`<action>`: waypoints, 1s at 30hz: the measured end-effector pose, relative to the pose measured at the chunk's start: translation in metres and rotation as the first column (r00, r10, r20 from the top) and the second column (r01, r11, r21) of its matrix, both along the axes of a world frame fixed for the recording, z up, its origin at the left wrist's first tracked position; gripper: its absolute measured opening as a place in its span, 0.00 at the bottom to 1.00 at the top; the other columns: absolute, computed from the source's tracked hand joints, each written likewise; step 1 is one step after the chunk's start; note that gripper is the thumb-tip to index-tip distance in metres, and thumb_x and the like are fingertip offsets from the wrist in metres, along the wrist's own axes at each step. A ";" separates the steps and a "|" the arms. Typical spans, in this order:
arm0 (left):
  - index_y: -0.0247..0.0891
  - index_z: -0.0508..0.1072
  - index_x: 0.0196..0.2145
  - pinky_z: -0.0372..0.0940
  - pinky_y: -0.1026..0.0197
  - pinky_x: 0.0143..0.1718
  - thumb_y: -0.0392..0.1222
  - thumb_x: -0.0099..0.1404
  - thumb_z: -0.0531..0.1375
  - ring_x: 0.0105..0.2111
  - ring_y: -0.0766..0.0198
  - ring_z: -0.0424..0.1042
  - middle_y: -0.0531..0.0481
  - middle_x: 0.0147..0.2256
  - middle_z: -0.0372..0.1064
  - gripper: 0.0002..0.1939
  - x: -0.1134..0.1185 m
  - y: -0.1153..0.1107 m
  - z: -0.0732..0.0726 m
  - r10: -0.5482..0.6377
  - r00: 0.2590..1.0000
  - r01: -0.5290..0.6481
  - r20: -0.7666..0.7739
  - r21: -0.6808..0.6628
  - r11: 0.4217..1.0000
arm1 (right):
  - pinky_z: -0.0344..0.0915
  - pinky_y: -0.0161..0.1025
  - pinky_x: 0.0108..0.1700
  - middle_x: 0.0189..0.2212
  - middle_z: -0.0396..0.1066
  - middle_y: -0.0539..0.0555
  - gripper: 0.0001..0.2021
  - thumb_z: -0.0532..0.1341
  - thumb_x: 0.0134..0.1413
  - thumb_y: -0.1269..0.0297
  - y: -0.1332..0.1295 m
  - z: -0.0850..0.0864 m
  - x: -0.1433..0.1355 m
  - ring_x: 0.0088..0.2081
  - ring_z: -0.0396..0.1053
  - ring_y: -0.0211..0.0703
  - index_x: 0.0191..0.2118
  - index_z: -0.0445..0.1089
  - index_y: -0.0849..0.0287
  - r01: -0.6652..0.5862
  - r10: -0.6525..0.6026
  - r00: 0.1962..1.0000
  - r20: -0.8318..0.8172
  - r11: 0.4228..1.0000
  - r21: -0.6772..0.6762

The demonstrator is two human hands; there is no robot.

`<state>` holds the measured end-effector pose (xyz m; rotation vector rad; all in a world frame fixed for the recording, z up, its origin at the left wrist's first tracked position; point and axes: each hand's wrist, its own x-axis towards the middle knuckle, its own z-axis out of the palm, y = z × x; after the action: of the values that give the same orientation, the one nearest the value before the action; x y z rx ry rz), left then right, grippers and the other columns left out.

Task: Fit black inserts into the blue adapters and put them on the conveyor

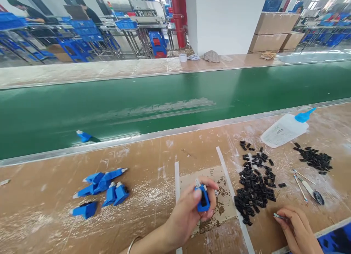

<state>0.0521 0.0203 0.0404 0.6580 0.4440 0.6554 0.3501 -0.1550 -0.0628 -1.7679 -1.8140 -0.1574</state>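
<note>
My left hand (186,210) is closed around a small blue plastic housing (203,200) with a dark opening and a whitish tip pointing up. It is over a stained sheet of cardboard (197,177) taped to the table. At the lower right, my right hand (297,228) pinches a small, thin, light blue-grey piece (279,216); its kind is unclear. Beside that hand lies a heap of small black plastic parts (252,188). Several similar blue housings (101,188) lie in a group on the left, and one more blue housing (83,136) rests on the green belt.
Beyond the table runs a green conveyor belt (153,93). A white squeeze bottle with a blue nozzle (285,131) lies on its side at right, near a second black heap (315,159), cotton swabs (301,188) and a light-handled tool (309,188). People sit at far benches.
</note>
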 end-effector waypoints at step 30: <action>0.41 0.74 0.36 0.61 0.57 0.56 0.47 0.67 0.61 0.52 0.60 0.72 0.47 0.46 0.77 0.08 0.005 -0.004 0.010 0.236 0.969 -0.226 -0.079 0.116 0.967 | 0.71 0.27 0.40 0.36 0.73 0.50 0.09 0.61 0.59 0.76 0.107 0.115 -0.171 0.36 0.73 0.36 0.38 0.75 0.54 -0.132 0.174 0.703 -0.690 0.985 0.114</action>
<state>0.0574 0.0166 0.0505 0.7462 0.5808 0.8769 0.1791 -0.0484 0.0521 -1.3480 -1.3488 0.4758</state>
